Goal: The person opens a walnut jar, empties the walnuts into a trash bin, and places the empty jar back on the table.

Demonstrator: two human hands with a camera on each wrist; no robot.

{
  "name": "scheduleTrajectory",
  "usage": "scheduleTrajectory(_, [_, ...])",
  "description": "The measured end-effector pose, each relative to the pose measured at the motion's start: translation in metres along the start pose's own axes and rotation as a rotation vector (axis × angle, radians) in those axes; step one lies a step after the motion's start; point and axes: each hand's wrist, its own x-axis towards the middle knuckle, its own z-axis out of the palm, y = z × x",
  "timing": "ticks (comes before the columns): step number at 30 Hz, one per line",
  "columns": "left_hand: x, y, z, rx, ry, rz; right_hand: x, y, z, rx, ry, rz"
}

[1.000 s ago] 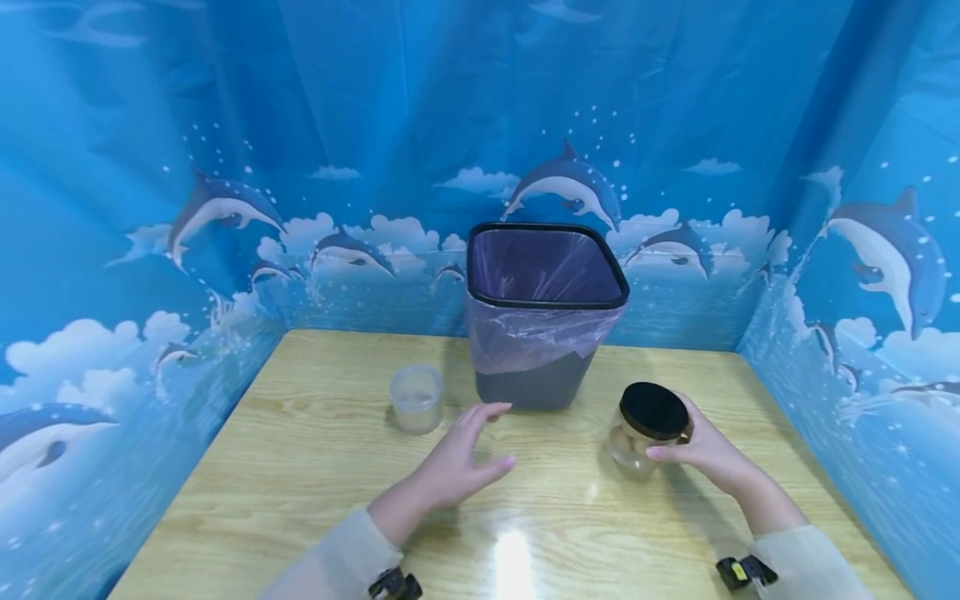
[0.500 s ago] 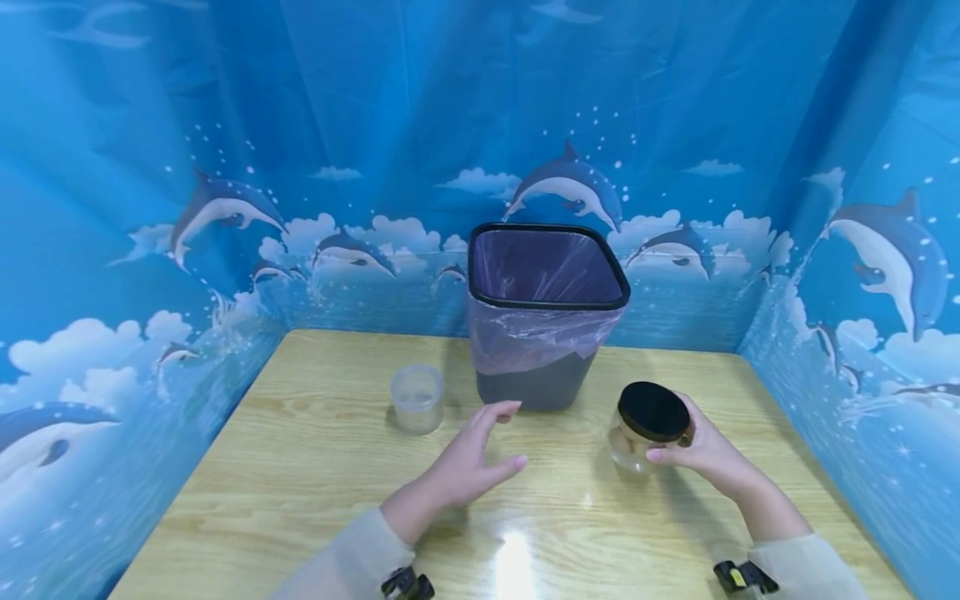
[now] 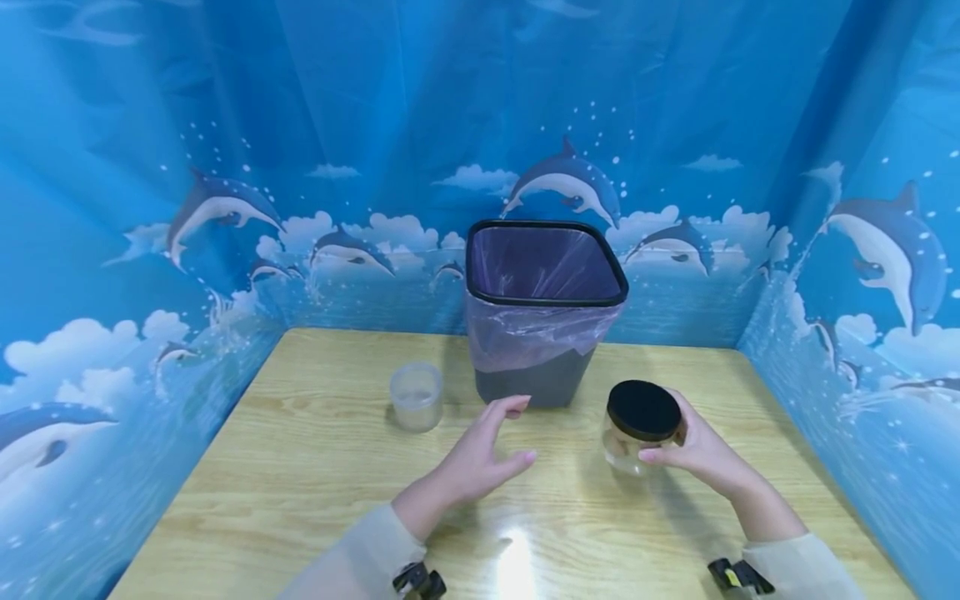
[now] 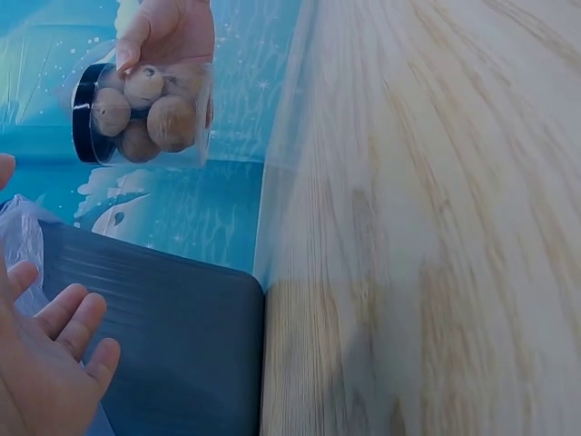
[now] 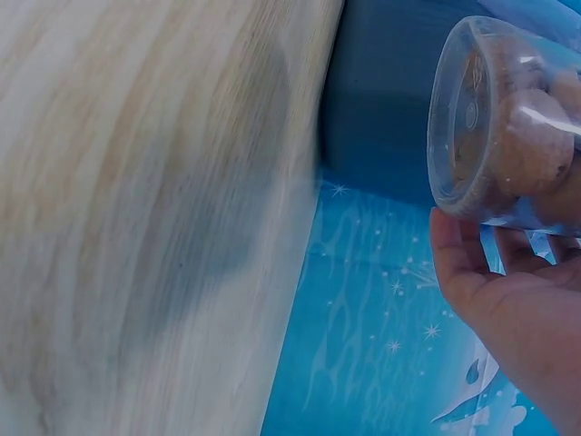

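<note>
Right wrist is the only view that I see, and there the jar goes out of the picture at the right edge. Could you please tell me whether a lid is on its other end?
Observer: Yes. The left wrist view shows a black lid on the end of the jar that you cannot see.
Operator: Thank you. And on the other side of the person, is something also being held there?
Observer: No. In the head view, the left hand has its thumb and fingers apart, with nothing between them.
</note>
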Motion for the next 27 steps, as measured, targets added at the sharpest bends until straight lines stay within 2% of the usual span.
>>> scheduleTrajectory(11, [0.006, 0.005, 0.006, -0.032, 0.018, -0.001, 0.003, -0.005, 0.006, -0.084, 0.014, -0.047])
scheduleTrajectory(15, [0.008, 0.005, 0.007, -0.038, 0.025, -0.014, 0.004, -0.007, 0.01, -0.087, 0.014, -0.079])
scheduleTrajectory(19, [0.01, 0.005, 0.009, -0.049, 0.031, -0.002, 0.006, -0.008, 0.014, -0.091, 0.02, -0.114])
scheduleTrajectory(27, [0.016, 0.006, 0.013, -0.06, 0.047, 0.005, 0.007, -0.012, 0.02, -0.108, 0.028, -0.126])
